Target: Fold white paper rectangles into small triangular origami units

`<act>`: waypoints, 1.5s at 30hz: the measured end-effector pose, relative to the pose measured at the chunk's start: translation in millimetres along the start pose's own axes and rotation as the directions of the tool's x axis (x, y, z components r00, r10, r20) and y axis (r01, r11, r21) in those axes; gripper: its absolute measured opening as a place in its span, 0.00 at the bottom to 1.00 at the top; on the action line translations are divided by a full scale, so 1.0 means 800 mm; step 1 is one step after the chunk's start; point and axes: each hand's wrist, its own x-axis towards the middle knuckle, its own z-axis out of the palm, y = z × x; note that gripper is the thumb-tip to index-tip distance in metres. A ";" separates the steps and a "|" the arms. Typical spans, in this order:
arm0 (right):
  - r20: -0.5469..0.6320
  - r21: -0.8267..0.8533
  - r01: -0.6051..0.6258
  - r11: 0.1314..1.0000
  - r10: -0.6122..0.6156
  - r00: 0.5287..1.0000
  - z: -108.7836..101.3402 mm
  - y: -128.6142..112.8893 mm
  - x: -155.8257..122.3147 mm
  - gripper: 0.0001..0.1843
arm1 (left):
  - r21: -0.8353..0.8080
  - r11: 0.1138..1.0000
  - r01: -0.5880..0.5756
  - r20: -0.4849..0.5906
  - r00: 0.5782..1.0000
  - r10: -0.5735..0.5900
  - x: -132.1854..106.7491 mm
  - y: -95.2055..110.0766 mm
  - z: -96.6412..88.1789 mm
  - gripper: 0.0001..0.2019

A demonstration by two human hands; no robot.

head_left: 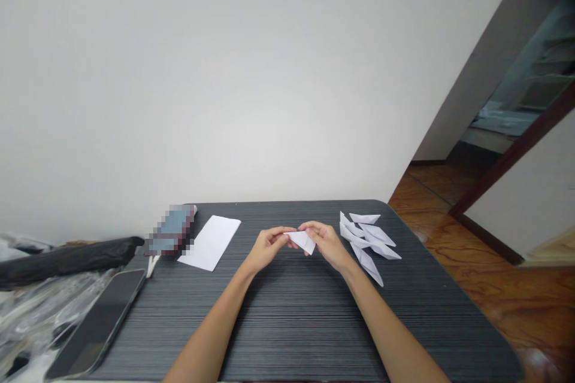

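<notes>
Between my two hands is a small white folded paper (302, 240), roughly triangular, held just above the dark table. My left hand (269, 246) pinches its left corner between thumb and fingers. On the other side, my right hand (329, 244) grips the upper right edge, its thumb lying on the paper. Several folded paper boats (368, 239) lie in a loose cluster to the right of my right hand, some overlapping. White paper sheets (213, 242) rest flat to the left of my left hand.
The dark, ribbed table (291, 335) meets a white wall (287, 84) at the back. At its left edge lie a phone (101, 323) and a pixelated object (171, 230). Clear plastic wrapping (54, 305) and a black roll (67, 260) sit beyond that edge.
</notes>
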 end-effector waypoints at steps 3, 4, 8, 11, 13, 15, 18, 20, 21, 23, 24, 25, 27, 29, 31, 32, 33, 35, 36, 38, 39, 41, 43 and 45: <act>-0.020 -0.011 0.003 1.000 -0.004 1.000 0.003 0.001 0.000 0.16 | 0.004 1.000 0.004 -0.077 0.997 -0.003 0.001 -0.003 0.000 0.15; -0.025 -0.043 0.005 0.999 -0.006 1.000 0.003 0.001 0.000 0.16 | 0.010 1.000 0.008 -0.110 0.994 -0.007 0.001 -0.005 0.001 0.14; -0.094 -0.245 0.116 0.963 -0.143 0.985 0.005 0.002 0.001 0.13 | -0.008 1.000 0.024 -0.217 0.976 -0.025 0.003 -0.012 0.006 0.12; -0.111 -0.347 0.214 0.913 -0.266 0.958 0.006 0.003 0.002 0.10 | -0.015 1.000 0.023 -0.247 0.969 -0.026 0.003 -0.015 0.009 0.11; -0.107 -0.354 0.231 0.906 -0.285 0.953 0.006 0.004 0.002 0.09 | -0.010 1.000 0.016 -0.271 0.962 -0.018 0.003 -0.016 0.010 0.10; -0.107 -0.324 0.230 0.918 -0.277 0.955 0.007 0.006 0.002 0.09 | -0.015 1.000 0.006 -0.300 0.954 -0.010 0.003 -0.016 0.011 0.10; -0.110 -0.213 0.187 0.959 -0.214 0.971 0.008 0.010 0.001 0.10 | -0.020 1.000 -0.010 -0.292 0.956 0.003 0.002 -0.017 0.012 0.09; -0.087 -0.109 0.115 0.987 -0.125 0.988 0.010 0.012 0.001 0.11 | -0.002 0.999 -0.034 -0.277 0.960 0.032 0.002 -0.016 0.013 0.09; -0.069 -0.065 0.075 0.995 -0.080 0.994 0.010 0.012 0.001 0.12 | 0.012 0.999 -0.048 -0.270 0.962 0.049 0.002 -0.015 0.013 0.09; -0.028 -0.014 0.026 1.000 -0.026 0.999 0.012 0.011 -0.001 0.12 | 0.028 0.998 -0.059 -0.266 0.962 0.064 0.002 -0.015 0.013 0.10; -0.005 -0.003 0.016 1.000 -0.016 1.000 0.012 0.010 -0.001 0.12 | 0.026 0.999 -0.047 -0.261 0.964 0.052 0.002 -0.014 0.013 0.11; 0.022 0.006 0.005 1.000 -0.005 1.000 0.013 0.008 -0.002 0.12 | 0.018 0.999 -0.026 -0.253 0.967 0.030 0.003 -0.015 0.012 0.11; 0.068 0.021 -0.040 0.999 0.039 0.997 0.013 0.005 -0.002 0.12 | 0.016 0.999 0.028 -0.238 0.971 -0.024 0.004 -0.017 0.010 0.13; 0.059 0.009 -0.083 0.996 0.082 0.995 0.012 0.006 -0.001 0.11 | 0.078 0.994 0.076 -0.233 0.971 -0.056 0.006 -0.021 0.007 0.12; 0.006 -0.072 -0.065 0.995 0.065 0.998 0.010 0.012 0.001 0.10 | 0.226 0.969 0.097 -0.226 0.973 -0.045 0.005 -0.025 0.004 0.11; -0.015 -0.142 -0.032 0.989 0.030 0.999 0.008 0.016 0.003 0.09 | 0.322 0.942 0.094 -0.210 0.977 -0.026 0.004 -0.027 0.003 0.10; -0.025 -0.228 0.007 0.974 -0.013 1.000 0.006 0.020 0.005 0.08 | 0.422 0.903 0.077 -0.182 0.983 0.001 0.003 -0.029 0.003 0.10; -0.023 -0.429 0.085 0.899 -0.105 0.994 0.003 0.029 0.008 0.03 | 0.601 0.800 -0.002 -0.083 0.994 0.065 0.000 -0.031 0.004 0.09; -0.016 -0.528 0.118 0.841 -0.148 0.989 0.001 0.033 0.009 0.02 | 0.669 0.741 -0.059 -0.017 0.995 0.094 -0.002 -0.030 0.004 0.09; 0.000 -0.687 0.159 0.709 -0.218 0.976 -0.002 0.038 0.011 0.05 | 0.753 0.631 -0.188 0.137 0.982 0.129 -0.005 -0.029 0.005 0.10; 0.012 -0.740 0.171 0.651 -0.241 0.970 -0.003 0.040 0.012 0.06 | 0.771 0.588 -0.246 0.209 0.969 0.131 -0.006 -0.028 0.005 0.11; 0.045 -0.799 0.192 0.570 -0.263 0.964 -0.004 0.041 0.013 0.07 | 0.786 0.530 -0.318 0.308 0.945 0.111 -0.006 -0.027 0.004 0.14; 0.083 -0.820 0.217 0.529 -0.265 0.961 -0.005 0.041 0.013 0.08 | 0.800 0.496 -0.338 0.341 0.936 0.088 -0.004 -0.029 0.002 0.15; 0.119 -0.824 0.244 0.512 -0.265 0.957 -0.006 0.039 0.012 0.09 | 0.815 0.464 -0.347 0.349 0.933 0.085 -0.003 -0.032 0.001 0.14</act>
